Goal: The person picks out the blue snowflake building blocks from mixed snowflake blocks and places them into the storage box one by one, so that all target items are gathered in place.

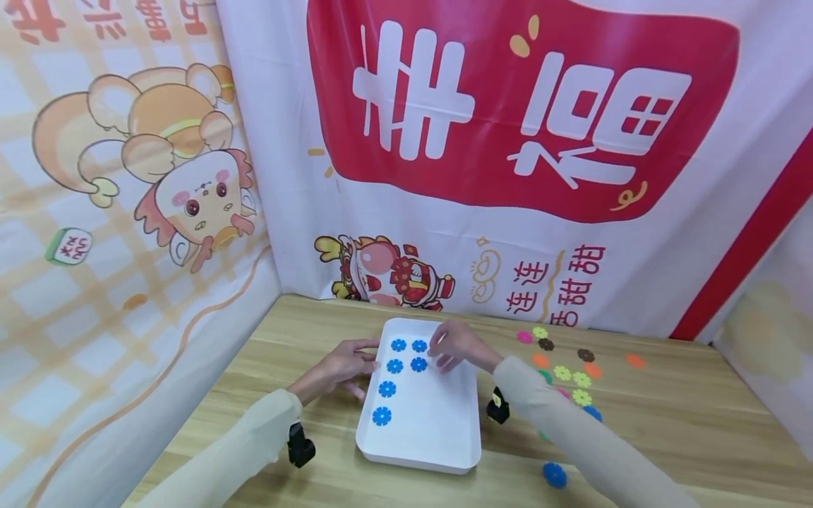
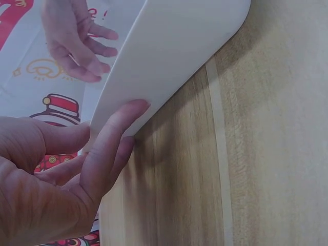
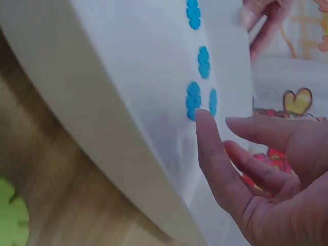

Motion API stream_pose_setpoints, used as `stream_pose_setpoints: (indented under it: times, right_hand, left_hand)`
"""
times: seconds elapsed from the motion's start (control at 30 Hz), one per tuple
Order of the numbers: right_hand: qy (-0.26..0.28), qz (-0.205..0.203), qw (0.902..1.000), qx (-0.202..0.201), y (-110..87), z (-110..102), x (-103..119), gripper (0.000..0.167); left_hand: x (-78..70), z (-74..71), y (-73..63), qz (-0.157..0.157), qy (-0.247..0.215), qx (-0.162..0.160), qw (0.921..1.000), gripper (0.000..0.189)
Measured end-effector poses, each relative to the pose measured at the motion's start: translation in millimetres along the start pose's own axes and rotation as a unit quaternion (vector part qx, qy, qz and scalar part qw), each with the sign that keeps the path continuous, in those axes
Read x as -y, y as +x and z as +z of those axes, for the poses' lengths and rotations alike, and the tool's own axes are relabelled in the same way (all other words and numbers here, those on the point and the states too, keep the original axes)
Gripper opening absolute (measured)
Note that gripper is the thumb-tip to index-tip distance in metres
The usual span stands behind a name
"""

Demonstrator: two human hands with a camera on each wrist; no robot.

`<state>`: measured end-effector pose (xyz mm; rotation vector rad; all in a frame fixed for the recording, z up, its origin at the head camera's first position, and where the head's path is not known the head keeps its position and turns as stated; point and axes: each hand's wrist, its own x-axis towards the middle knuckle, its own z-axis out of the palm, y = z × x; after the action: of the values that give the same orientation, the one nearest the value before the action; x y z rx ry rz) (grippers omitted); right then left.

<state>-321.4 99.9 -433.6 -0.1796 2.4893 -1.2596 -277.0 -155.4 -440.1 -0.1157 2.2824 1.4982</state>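
Note:
A white rectangular tray lies on the table with several blue notched plastic discs in it, lined up along the left side. A second, shorter column holds two more, the farther one a blue disc at the far end. My left hand holds the tray's left wall, its thumb at the rim and fingers against the outside, as the left wrist view shows. Over the tray's far right part is my right hand, its fingertips close to that column. In the right wrist view its index finger and thumb are apart, with nothing between them.
To the right of the tray, scattered notched discs lie on the wooden table: green, orange, brown, pink and blue. A single blue disc lies near the front. Printed cloth hangs behind and at the left.

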Motion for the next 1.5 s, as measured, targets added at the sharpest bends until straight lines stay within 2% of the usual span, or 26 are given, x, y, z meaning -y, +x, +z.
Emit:
stream_pose_setpoints:
  times: [0.17,0.33,0.47,0.57,0.83,0.93,1.07,1.2,1.33,1.43,1.5]
  right_hand:
    - [-0.003,-0.025,0.9996,0.015,-3.2,-23,-3,0.024]
    - [-0.027,-0.096,0.9949,0.016,-16.3,-47,-14,0.021]
    - [-0.062,-0.158,0.9855,0.007,-38.8,-76,-34,0.024]
    - [-0.066,-0.173,0.9828,-0.003,-56.1,-99,-57,0.028]
    - [-0.065,-0.161,0.9845,0.022,-86.9,-136,-121,0.039]
    - [-0.068,-0.142,0.9864,0.046,-99.3,-150,-140,0.044]
    - [-0.057,-0.092,0.9903,0.087,-120.0,-175,-166,0.048]
    - [-0.033,-0.073,0.9886,0.127,-138.2,-194,-198,0.049]
    - [-0.046,-0.056,0.9855,0.154,-151.5,-194,-225,0.049]
    - [-0.059,-0.041,0.9872,0.142,-157.0,-185,-234,0.045]
    - [-0.069,-0.052,0.9885,0.124,-158.5,-179,-236,0.041]
  left_hand:
    - [1.1,-2.1,2.7,-0.006,0.001,0.001,1.0,0.057]
    - [-0.4,-3.0,3.0,-0.006,0.004,0.0,1.0,0.058]
    - [-0.7,-2.6,2.9,-0.007,0.007,0.004,0.9999,0.058]
    - [-0.7,-2.2,3.2,-0.004,0.008,0.007,0.9999,0.059]
    - [0.0,-4.7,3.0,-0.005,0.009,0.005,0.9999,0.06]
    - [0.0,-4.4,2.8,-0.003,0.007,0.01,0.9999,0.06]
    - [0.7,-3.6,2.1,0.004,0.002,0.016,0.9999,0.058]
    - [1.7,-4.9,1.2,0.004,0.004,0.009,0.9999,0.056]
    - [2.8,-6.1,1.2,0.001,0.005,0.008,1.0,0.056]
    - [3.7,-5.6,2.4,0.001,0.005,0.012,0.9999,0.057]
    - [3.8,-4.7,3.5,0.002,0.006,0.014,0.9999,0.057]
